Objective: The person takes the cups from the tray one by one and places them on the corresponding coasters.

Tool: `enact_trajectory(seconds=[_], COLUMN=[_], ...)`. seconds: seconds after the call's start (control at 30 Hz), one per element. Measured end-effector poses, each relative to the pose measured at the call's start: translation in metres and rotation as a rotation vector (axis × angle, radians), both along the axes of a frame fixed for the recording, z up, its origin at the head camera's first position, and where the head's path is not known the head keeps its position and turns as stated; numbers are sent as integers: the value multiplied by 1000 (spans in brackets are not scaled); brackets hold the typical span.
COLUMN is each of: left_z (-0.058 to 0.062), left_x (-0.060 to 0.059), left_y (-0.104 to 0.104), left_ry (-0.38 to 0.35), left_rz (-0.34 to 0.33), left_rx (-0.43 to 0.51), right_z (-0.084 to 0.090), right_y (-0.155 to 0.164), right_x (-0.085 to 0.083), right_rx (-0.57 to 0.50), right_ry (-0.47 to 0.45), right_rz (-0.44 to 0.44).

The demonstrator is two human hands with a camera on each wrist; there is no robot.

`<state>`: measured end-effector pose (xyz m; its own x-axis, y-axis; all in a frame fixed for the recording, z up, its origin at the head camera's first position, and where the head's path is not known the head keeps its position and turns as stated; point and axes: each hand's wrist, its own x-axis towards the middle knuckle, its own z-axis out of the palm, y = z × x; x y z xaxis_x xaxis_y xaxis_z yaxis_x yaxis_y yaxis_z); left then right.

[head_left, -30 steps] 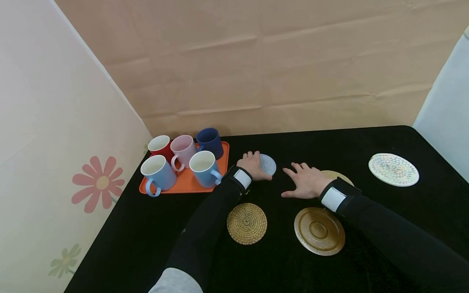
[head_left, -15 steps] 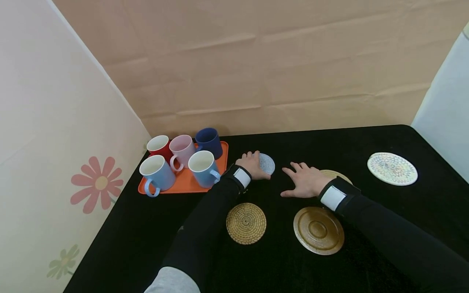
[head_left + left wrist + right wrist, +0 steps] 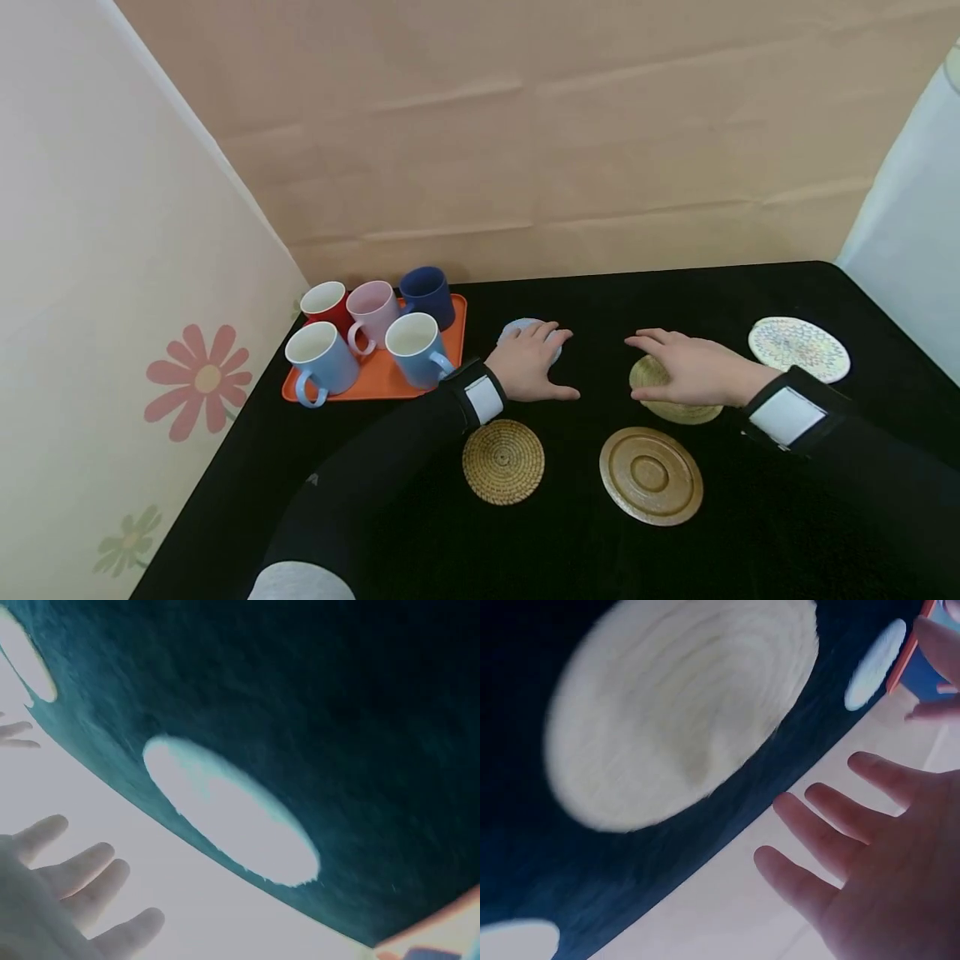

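My left hand hovers over a small light blue round coaster, hiding most of it in the head view. The left wrist view shows this coaster lying whole on the black tabletop, apart from the spread fingers. Over a pale woven round mat, my right hand is held with fingers extended and nothing in its grasp. That woven mat appears large and slightly blurred in the right wrist view, the right fingers raised away from it.
An orange tray at back left carries several mugs: red, pink, dark blue and light blue. Nearer me lie a wicker coaster and a brown wooden round plate. A white speckled oval mat lies far right.
My left hand has turned and shifted slightly right and nearer, covering more of the blue coaster. My right hand has moved right, from beside the woven mat to over it.
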<state>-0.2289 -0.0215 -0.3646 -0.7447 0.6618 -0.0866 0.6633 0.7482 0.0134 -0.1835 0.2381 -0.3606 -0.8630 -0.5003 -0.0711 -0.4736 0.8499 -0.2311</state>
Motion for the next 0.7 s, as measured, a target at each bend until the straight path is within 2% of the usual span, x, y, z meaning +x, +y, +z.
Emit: enact_trajectory(seconds=[0.13, 0.27, 0.47, 0.7], left_z=[-2, -5, -14, -29], left_x=[4, 6, 7, 3], left_y=[10, 27, 60, 86], left_ry=[8, 2, -17, -61], left_rz=[-42, -65, -46, 26], left_rx=[61, 72, -42, -144], right_z=[1, -5, -21, -37], right_y=[20, 36, 52, 57], right_x=[10, 20, 28, 29], right_rx=[-14, -32, -62, -74], right_ry=[10, 16, 13, 16], right_rz=[-24, -43, -55, -65])
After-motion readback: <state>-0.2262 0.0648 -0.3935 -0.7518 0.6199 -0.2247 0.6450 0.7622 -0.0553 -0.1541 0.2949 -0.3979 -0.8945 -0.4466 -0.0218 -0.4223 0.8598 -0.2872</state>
